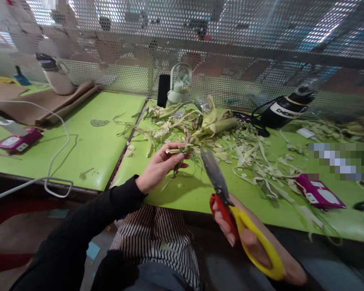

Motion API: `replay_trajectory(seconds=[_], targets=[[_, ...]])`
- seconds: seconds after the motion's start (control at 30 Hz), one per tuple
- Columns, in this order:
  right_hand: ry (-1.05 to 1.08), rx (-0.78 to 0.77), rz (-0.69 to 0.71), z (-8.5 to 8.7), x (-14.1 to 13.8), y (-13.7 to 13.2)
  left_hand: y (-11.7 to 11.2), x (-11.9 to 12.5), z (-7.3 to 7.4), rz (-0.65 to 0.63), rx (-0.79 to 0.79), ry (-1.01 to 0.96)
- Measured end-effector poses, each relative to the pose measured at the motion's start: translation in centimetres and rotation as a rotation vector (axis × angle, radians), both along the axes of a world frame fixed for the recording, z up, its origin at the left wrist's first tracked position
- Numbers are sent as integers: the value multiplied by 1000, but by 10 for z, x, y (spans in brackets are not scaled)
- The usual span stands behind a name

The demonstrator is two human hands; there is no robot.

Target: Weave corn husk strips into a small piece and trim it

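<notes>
Between the fingertips of my left hand [164,163] is a bunch of pale, dried corn husk strips [182,148], held just above the green table. My right hand [251,242] grips a pair of scissors [215,173] with one red and one yellow handle. The blades point up and away, slightly parted, a little to the right of the bunch and apart from my left fingers. Behind my hands lies a larger piece of corn husk [214,121] on a heap of cut husk scraps [248,147].
A pale green bottle [178,91] and a black bottle [286,109] stand along the perforated metal screen [124,52]. Purple packets [320,192] lie on both sides. To the left are a white bottle [59,76], brown paper [39,107] and a white cable [67,131].
</notes>
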State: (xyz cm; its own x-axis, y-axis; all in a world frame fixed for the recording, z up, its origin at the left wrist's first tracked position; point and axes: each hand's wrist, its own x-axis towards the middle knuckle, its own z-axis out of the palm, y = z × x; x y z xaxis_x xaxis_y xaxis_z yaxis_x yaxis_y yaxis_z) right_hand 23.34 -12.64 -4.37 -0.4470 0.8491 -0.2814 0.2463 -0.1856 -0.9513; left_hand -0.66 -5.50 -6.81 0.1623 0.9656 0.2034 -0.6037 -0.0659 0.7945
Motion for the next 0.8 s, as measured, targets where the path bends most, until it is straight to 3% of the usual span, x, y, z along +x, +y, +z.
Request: replay_trajectory(seconds=[0.1,0.2,0.43,0.8], targets=[[79,5,-2,0,-2,-2,0,0,1,8,-30,-11],[50,17,60,0,-4,-4,-1,1,1,27,-13,13],[36,3,13,-2,-11,2,-1,1,2,48,1,28],[-55,26,89,-11,-17,4,2,5,-7,104,3,20]])
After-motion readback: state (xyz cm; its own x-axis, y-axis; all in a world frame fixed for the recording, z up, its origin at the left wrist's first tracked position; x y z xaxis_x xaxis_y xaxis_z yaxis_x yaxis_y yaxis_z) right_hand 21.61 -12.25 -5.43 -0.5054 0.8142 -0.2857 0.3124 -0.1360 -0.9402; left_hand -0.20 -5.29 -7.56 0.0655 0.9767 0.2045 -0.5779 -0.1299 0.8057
